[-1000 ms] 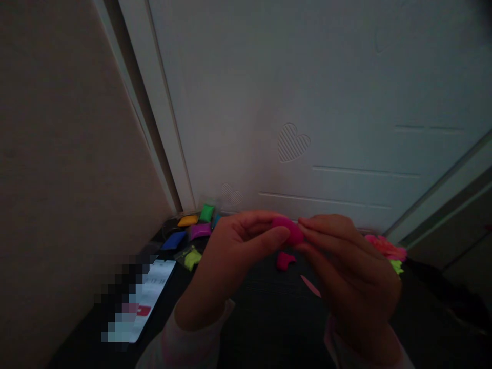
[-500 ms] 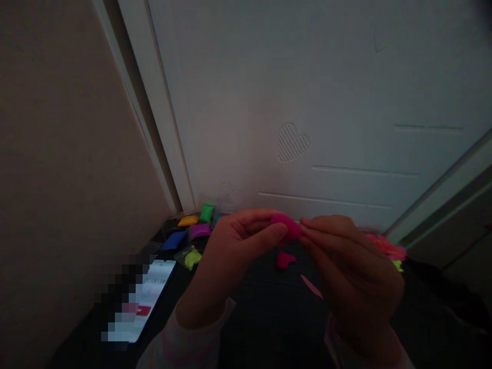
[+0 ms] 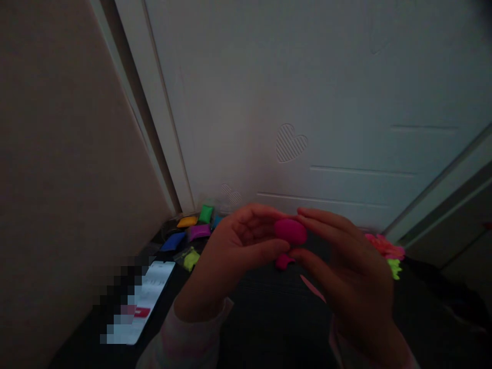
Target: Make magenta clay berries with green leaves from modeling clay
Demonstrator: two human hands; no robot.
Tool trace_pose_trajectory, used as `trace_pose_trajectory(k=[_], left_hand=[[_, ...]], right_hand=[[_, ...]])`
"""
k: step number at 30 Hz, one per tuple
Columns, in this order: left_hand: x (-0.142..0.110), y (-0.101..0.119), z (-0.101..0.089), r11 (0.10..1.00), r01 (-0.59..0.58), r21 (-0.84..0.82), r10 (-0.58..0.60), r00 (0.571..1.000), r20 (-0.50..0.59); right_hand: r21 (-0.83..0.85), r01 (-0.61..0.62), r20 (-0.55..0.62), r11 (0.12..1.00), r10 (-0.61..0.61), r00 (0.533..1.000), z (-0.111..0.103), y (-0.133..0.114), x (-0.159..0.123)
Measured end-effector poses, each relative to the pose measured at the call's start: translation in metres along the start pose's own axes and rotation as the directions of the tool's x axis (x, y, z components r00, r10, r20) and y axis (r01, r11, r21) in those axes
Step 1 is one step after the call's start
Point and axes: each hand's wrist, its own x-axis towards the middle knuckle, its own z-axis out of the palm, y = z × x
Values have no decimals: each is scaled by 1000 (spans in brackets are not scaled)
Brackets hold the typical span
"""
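Observation:
A smooth, rounded lump of bright pink modelling clay (image 3: 291, 232) is held up between both hands, above the dark tabletop. My left hand (image 3: 240, 251) grips its left side, thumb below and curled fingers behind. From the right, my right hand (image 3: 348, 271) closes around the other side, fingertips at the top edge and thumb at the bottom. Below the hands a smaller pink clay piece (image 3: 283, 262) lies on the table, partly covered by the thumbs. Beside it is a thin pink flat tool (image 3: 312, 288), its lower end hidden by my right hand.
Small clay packets in green (image 3: 206, 214), orange (image 3: 187, 221), purple (image 3: 199, 232), blue (image 3: 173, 241) and yellow-green (image 3: 191, 259) lie at the back left. A lit phone (image 3: 154, 287) rests nearer. Pink-orange (image 3: 385, 247) and lime (image 3: 394, 268) pieces sit at right. A white panel (image 3: 284, 92) stands behind.
The clay has turned and now looks rounder and more exposed. My right hand's pinch at its right end has widened, with fingers above and thumb below.

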Motion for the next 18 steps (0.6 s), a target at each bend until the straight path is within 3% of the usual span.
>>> trace_pose_trajectory(k=[6,13,18], left_hand=[[0,-1,0,999,5,-46,-3,999,31],[0,-1,3,995,52,-81,-50,998,25],[0,-2,5,990,112,-88,-110,994,24]], right_hand=[[-70,75,-55,995,-79,995,1,-2,1],[-208,173,-30,963,-183,983,-1,-5,1],[-138,184,9,973,-184,983,-1,-5,1]])
